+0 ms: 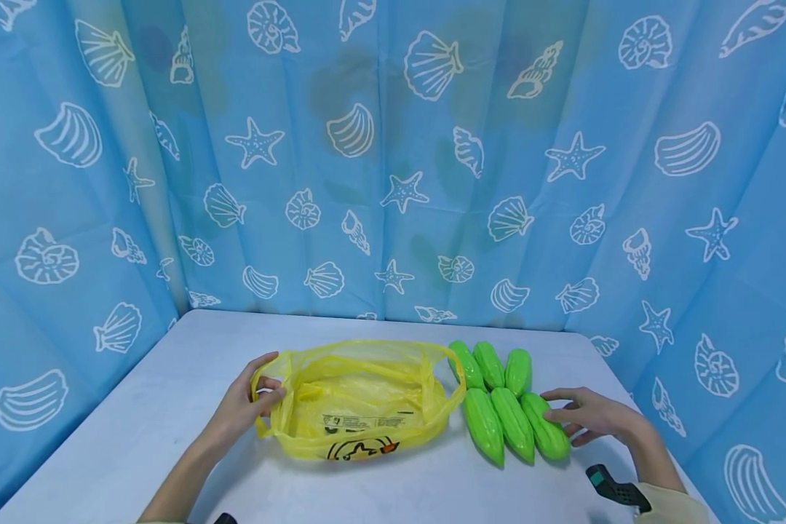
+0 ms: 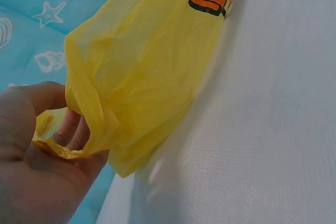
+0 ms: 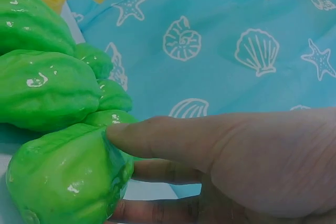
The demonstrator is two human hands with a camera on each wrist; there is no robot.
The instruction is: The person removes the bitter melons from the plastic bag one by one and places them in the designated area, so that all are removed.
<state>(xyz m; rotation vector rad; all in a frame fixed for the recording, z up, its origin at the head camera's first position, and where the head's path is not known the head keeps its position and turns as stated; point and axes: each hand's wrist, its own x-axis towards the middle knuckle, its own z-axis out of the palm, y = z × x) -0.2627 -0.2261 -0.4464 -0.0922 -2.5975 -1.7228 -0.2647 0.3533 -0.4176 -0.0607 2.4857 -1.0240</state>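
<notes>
A yellow translucent plastic bag (image 1: 360,440) lies spread on the table with its mouth open toward me. My left hand (image 1: 255,393) holds its left handle, and the left wrist view shows the fingers of that hand (image 2: 47,145) passing through the loop of the bag (image 2: 152,72). Several glossy green ridged vegetables (image 1: 512,422) lie in two rows right of the bag. At the right end of the near row, my right hand (image 1: 592,415) grips one vegetable (image 3: 68,174) from its side; its thumb rests on the surface, and the other fingertips are partly hidden behind it.
A white-covered table (image 1: 340,495) carries everything. Blue curtains (image 1: 380,167) with white sea-shell prints enclose its back and sides. The bag's right handle (image 1: 457,375) hangs over toward the far-row vegetables. A dark wrist device (image 1: 616,489) is on my right forearm.
</notes>
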